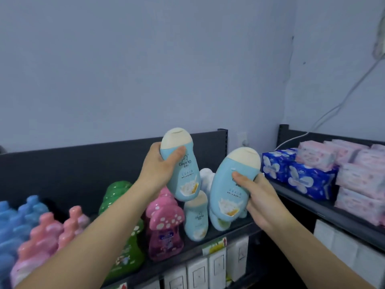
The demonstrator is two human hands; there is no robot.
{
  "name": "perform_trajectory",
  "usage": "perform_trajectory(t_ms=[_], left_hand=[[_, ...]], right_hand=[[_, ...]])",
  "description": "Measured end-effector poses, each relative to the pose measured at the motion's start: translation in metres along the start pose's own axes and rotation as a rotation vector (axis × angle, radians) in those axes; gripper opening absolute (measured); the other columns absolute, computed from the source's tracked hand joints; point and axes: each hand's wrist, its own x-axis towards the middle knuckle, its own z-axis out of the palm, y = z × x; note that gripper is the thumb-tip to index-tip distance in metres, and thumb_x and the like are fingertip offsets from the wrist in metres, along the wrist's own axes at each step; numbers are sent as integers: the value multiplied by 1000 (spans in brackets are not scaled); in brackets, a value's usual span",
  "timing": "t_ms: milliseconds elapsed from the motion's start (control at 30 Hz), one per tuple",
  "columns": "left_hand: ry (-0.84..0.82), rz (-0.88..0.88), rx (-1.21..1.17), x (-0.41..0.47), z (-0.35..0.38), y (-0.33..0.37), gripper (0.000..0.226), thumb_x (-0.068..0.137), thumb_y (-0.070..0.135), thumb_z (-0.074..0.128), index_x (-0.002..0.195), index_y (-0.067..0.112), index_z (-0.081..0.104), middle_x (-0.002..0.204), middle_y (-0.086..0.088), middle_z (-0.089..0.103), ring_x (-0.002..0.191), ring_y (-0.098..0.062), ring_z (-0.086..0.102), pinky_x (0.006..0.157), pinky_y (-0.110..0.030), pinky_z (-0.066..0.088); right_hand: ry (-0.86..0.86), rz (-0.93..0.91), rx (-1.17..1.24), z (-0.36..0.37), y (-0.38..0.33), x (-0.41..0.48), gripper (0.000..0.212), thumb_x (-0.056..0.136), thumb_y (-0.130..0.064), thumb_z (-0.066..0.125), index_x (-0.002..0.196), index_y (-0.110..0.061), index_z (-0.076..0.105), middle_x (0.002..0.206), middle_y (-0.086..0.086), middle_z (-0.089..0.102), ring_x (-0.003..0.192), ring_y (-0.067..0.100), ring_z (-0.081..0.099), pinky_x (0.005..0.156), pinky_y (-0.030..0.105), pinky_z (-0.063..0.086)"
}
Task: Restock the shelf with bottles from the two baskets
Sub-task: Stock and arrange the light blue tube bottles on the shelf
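Left hand: your left hand (pixel 160 165) grips the left bottle (pixel 181 170) just below its cream cap, thumb curled across the front; bottle nearly upright
Right hand: your right hand (pixel 256 197) wraps the right bottle (pixel 233 184) at mid-body, thumb on the front; cap leans right
Bottles: both light blue, held in the air above the shelf (pixel 187 247), close together but apart
Shelf: a shelved bottle (pixel 196 220) of the same kind stands below them; pink bottle (pixel 164 224) and green bottle (pixel 116 195) to its left
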Motion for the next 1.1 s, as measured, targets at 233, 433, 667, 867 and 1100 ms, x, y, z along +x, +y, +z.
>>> perform_trajectory(t_ms=[233, 433, 667, 867, 1100], left_hand=[[-106, 81, 150, 75, 14, -16, 35, 85, 33, 66, 114, 26, 48, 106, 7, 59, 98, -15, 61, 86, -43, 54], [-188, 85, 309, 107, 19, -45, 41, 81, 35, 71, 114, 26, 48, 106, 9, 58, 97, -12, 59, 83, -35, 53], [-305, -23, 513, 117, 28, -86, 44, 80, 34, 73, 114, 22, 47, 103, 6, 59, 94, -11, 59, 83, -33, 53], [-430, -140, 728, 118, 39, -112, 48, 74, 33, 79, 109, 21, 49, 101, 3, 63, 91, -14, 62, 77, -25, 52], [-502, -236, 1001, 114, 55, -131, 51, 71, 40, 80, 108, 23, 48, 97, 9, 59, 87, -10, 58, 76, -22, 49]], right_hand=[[142, -128, -9, 13, -20, 72, 47, 76, -8, 69, 119, -16, 51, 106, 4, 69, 89, 14, 71, 68, 32, 59], [159, -201, -2, 15, -34, 113, 51, 79, -9, 69, 125, -18, 48, 112, 3, 67, 93, 13, 69, 74, 35, 58], [68, -183, 73, -1, -32, 161, 53, 82, -9, 67, 130, -11, 44, 117, 6, 66, 95, 14, 69, 71, 32, 58], [-34, -135, 29, -17, -17, 209, 53, 79, -7, 71, 126, -10, 46, 114, 8, 65, 96, 19, 68, 78, 40, 58], [-188, -67, 35, -35, -4, 252, 57, 76, -6, 74, 125, -11, 46, 117, 10, 65, 99, 22, 68, 79, 44, 57]])
